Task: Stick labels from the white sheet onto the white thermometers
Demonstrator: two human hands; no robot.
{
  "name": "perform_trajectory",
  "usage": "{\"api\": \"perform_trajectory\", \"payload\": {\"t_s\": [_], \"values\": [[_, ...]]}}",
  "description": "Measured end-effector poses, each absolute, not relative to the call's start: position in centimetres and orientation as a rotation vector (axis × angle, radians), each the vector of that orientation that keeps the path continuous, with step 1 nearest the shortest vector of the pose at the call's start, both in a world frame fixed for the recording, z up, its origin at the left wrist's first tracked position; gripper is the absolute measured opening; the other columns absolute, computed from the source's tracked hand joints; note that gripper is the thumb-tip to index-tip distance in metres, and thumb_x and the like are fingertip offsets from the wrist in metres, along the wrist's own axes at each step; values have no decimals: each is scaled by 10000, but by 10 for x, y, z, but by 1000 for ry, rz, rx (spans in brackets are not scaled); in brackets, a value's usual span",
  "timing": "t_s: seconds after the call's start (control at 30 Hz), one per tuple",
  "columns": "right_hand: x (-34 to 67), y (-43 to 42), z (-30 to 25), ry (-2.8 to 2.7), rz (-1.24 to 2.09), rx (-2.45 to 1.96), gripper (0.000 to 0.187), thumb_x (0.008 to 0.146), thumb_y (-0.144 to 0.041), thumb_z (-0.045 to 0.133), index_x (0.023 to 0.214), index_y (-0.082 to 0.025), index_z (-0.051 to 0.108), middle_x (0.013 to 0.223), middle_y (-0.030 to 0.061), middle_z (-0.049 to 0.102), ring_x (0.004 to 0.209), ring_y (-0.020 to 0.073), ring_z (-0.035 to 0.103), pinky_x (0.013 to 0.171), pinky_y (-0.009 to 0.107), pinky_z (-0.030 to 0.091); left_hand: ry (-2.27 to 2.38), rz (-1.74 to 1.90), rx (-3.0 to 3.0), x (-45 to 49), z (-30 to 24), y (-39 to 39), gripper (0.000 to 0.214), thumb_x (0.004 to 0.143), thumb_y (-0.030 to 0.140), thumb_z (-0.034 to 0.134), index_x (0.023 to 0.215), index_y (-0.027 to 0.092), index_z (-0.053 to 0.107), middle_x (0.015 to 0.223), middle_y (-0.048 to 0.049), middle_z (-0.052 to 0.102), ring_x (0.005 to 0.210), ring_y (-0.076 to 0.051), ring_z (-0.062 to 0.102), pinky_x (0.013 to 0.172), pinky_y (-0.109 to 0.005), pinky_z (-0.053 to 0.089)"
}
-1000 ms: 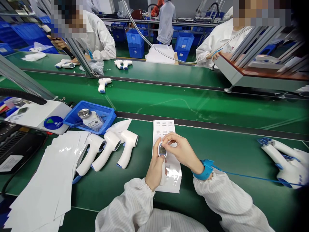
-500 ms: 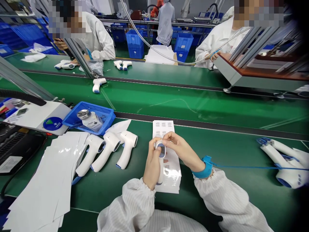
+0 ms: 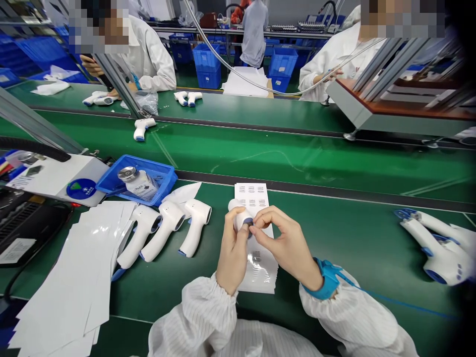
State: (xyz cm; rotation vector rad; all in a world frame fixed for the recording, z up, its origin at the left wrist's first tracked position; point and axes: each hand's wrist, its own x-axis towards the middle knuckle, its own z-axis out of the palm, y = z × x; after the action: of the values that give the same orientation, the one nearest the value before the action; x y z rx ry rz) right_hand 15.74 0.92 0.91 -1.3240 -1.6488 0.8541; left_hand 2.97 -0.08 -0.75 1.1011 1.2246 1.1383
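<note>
My left hand (image 3: 231, 253) is wrapped round a white forehead thermometer (image 3: 238, 214) with a blue face, held upright over a sheet of barcode labels (image 3: 256, 199) on the green bench. My right hand (image 3: 286, 245), with a blue wrist strap (image 3: 326, 277), has its fingertips pinched against the thermometer's face. What lies under those fingertips is hidden. Three more white thermometers (image 3: 169, 230) lie side by side just left of my hands.
A blue tray (image 3: 165, 176) with a metal-capped bottle (image 3: 137, 182) stands at the left, beside a fan of white sheets (image 3: 78, 267). More thermometers (image 3: 439, 248) lie at the far right. One thermometer (image 3: 142, 127) rides the conveyor; co-workers in white coats work across it.
I have turned the thermometer so its head tips away, and my right fingers have come down onto its face. The thermometer on the conveyor has drifted left.
</note>
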Motion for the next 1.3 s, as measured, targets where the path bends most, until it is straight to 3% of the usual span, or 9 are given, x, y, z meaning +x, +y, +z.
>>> {"api": "perform_trajectory", "payload": {"t_s": [0.17, 0.43, 0.57, 0.67, 0.77, 0.9, 1.0, 1.07, 1.3], "values": [[156, 2, 11, -1685, 1042, -1508, 164, 862, -274, 592, 991, -273, 490, 734, -38, 678, 652, 166, 645, 592, 290, 458, 1236, 1123, 1045, 27, -5, -1, 228, 950, 229, 391, 1148, 295, 481, 1172, -3, 535, 1016, -147, 553, 887, -264, 457], [159, 18, 14, -1233, 1644, -1168, 317, 757, -373, 700, 912, -240, 457, 577, -90, 562, 466, 109, 565, 482, 245, 466, 1022, 1019, 658, 25, 3, 1, 271, 928, 356, 445, 1195, 308, 448, 972, 0, 596, 747, -133, 620, 673, -265, 515], [165, 19, 12, -1294, 1416, -1258, 249, 817, -369, 660, 935, -234, 488, 624, -66, 553, 539, 115, 565, 524, 255, 473, 972, 978, 538, 19, 5, 1, 326, 913, 325, 479, 1234, 347, 427, 1172, -21, 570, 899, -168, 635, 711, -297, 546], [165, 18, 11, -1451, 1221, -1239, 235, 833, -329, 652, 1019, -244, 536, 976, 31, 629, 897, 182, 628, 773, 333, 523, 927, 935, 577, 13, 8, 0, 505, 860, 236, 555, 1311, 371, 374, 1173, -27, 569, 967, -191, 618, 742, -315, 551], [162, 17, 12, -1645, 1142, -1127, 388, 796, -304, 704, 1152, -280, 553, 1247, 64, 552, 1189, 245, 517, 1017, 422, 430, 914, 915, 756, 10, 11, -3, 700, 770, 103, 604, 1362, 366, 340, 1178, -23, 569, 1034, -204, 596, 851, -342, 526], [156, 22, 14, -1580, 1166, -1046, 262, 779, -287, 728, 1016, -278, 615, 1130, 44, 598, 1117, 242, 553, 1008, 427, 426, 971, 962, 1048, 12, 13, -10, 749, 740, 2, 515, 1390, 338, 352, 1420, -22, 418, 1321, -243, 414, 1091, -391, 372], [151, 28, 11, -1412, 1223, -1028, 74, 820, -296, 678, 843, -253, 624, 999, 22, 613, 974, 203, 594, 922, 374, 463, 977, 988, 1133, 16, 12, -18, 774, 748, -16, 466, 1418, 347, 335, 1483, -5, 360, 1406, -246, 302, 1146, -400, 298], [147, 26, 5, -1260, 1206, -1090, 143, 867, -323, 608, 756, -237, 582, 946, 16, 606, 904, 183, 592, 864, 344, 474, 982, 983, 1129, 19, 11, -21, 770, 746, -9, 485, 1410, 358, 351, 1487, 1, 366, 1387, -253, 340, 1128, -395, 331], [143, 22, -21, -1531, 1596, -1131, 449, 915, -437, 512, 1312, -265, 390, 1058, 59, 614, 825, 180, 597, 732, 331, 495, 1128, 1170, 779, 9, 3, 18, 773, 897, 289, 523, 1508, 377, 56, 1427, -69, 480, 1316, -249, 461, 1092, -442, 355]]}}
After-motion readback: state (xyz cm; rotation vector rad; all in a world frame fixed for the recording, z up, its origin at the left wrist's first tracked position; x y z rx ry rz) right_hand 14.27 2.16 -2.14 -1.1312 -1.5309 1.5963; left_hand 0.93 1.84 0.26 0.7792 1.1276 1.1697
